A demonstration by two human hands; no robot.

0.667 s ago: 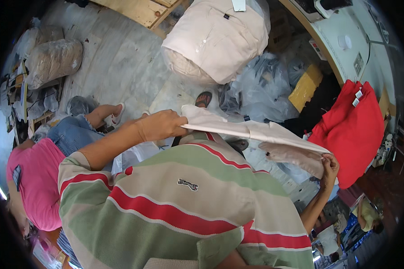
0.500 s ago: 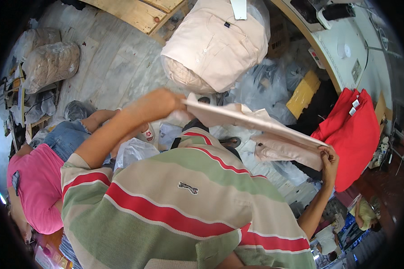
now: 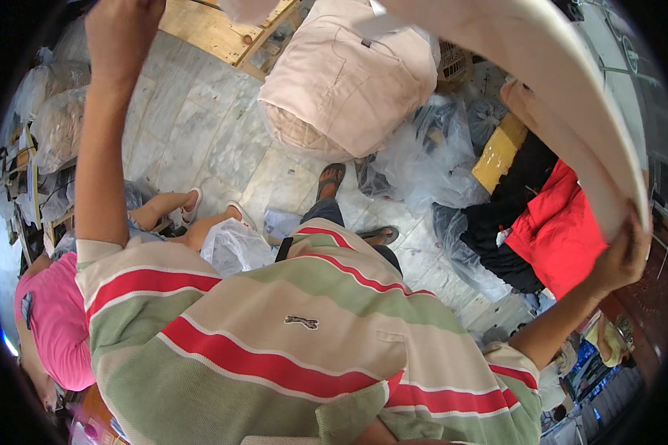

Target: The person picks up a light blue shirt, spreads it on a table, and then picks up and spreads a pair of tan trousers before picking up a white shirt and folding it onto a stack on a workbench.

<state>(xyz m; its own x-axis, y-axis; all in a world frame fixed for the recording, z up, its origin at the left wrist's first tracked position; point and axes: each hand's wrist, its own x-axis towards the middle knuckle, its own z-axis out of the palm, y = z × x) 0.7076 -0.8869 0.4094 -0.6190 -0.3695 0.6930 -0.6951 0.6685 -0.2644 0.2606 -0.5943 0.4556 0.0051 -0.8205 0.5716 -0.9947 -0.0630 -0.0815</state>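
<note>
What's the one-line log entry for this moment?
left hand: raised, gripping one end of cream garment | right hand: gripping other end | garment: stretched overhead | below: beige bundle, red garment

Both arms are raised, the left hand (image 3: pixel 122 33) and right hand (image 3: pixel 622 256) each gripping an end of a pale cloth (image 3: pixel 571 96) stretched overhead. Below the right grip lies a red garment (image 3: pixel 560 233); between the grips sits a beige bundle (image 3: pixel 349 74).

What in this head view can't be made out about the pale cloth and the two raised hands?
- Left hand: fingertips cut off by the top edge, so its grip is hidden.
- Long pale beige cloth: its upper end runs past the top edge; full shape unknown.
- Right hand: fingers wrap behind the cloth's lower end, hidden.
- Seated person in a pink shirt: mostly cut off by the dark fisheye rim.
</note>
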